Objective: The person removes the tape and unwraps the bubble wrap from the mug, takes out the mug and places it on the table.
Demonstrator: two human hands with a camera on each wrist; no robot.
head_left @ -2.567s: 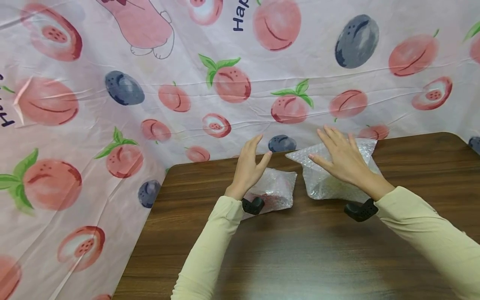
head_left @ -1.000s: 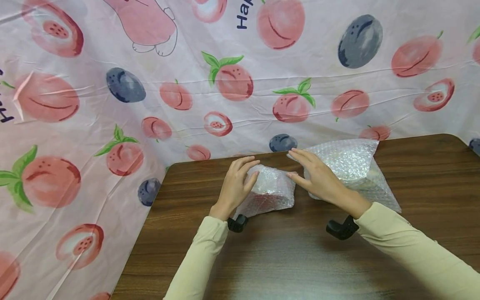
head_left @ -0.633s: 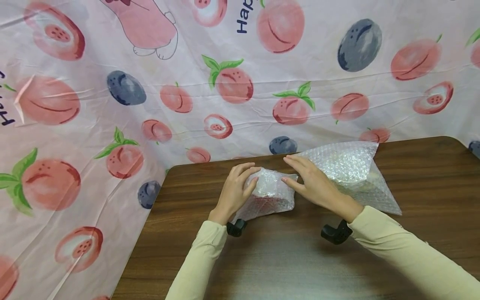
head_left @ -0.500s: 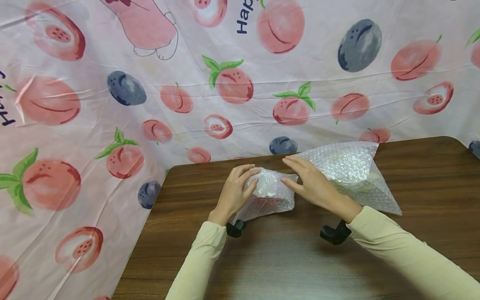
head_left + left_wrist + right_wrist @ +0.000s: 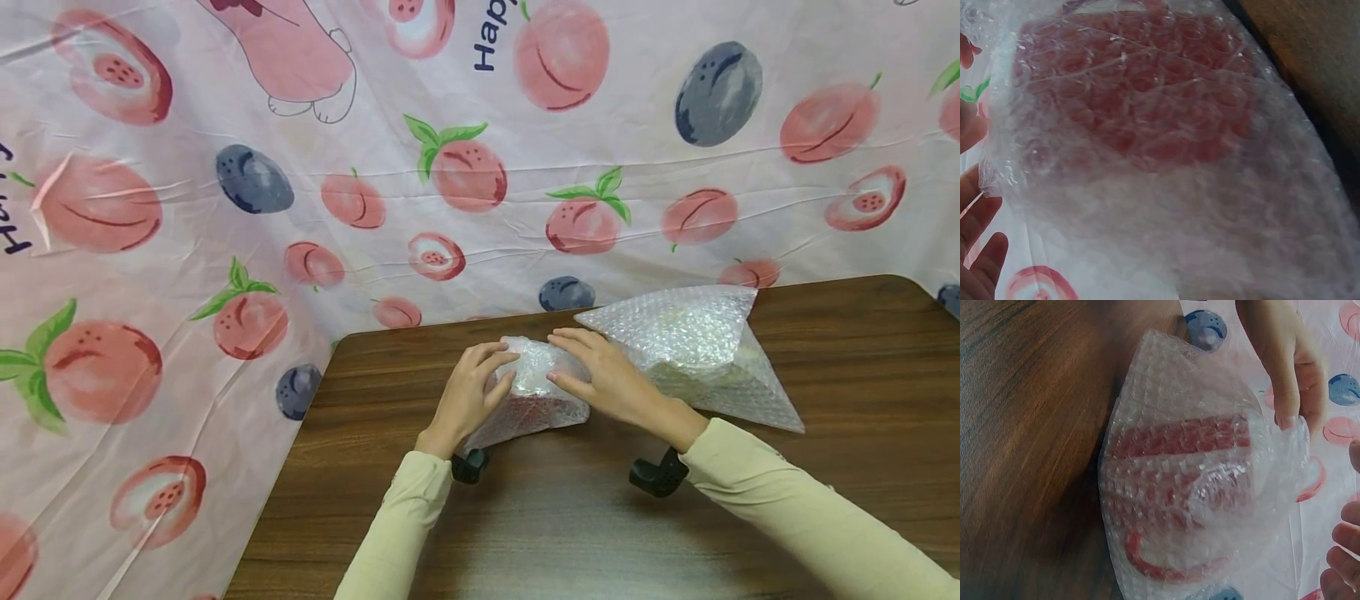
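A small bubble-wrap bundle (image 5: pixel 536 400) with a red mug inside lies on the dark wood table (image 5: pixel 570 517). The mug's red handle shows through the wrap (image 5: pixel 1191 487) in the right wrist view, and its red body (image 5: pixel 1147 125) in the left wrist view. My left hand (image 5: pixel 498 367) curls over the bundle's left end and grips it. My right hand (image 5: pixel 562 358) rests on the right end, fingers nearly straight and the thumb against the wrap. A loose flap of wrap stands up between the hands.
A larger bubble-wrap package (image 5: pixel 690 350) lies just right of my right hand, at the table's far edge. A peach-and-plum printed cloth (image 5: pixel 225 208) hangs behind the table and down its left side. Bare wood lies toward me.
My right hand left the larger package and came left onto the small bundle. My left hand closed round the bundle's left end. Both hands have since drawn slightly closer together.
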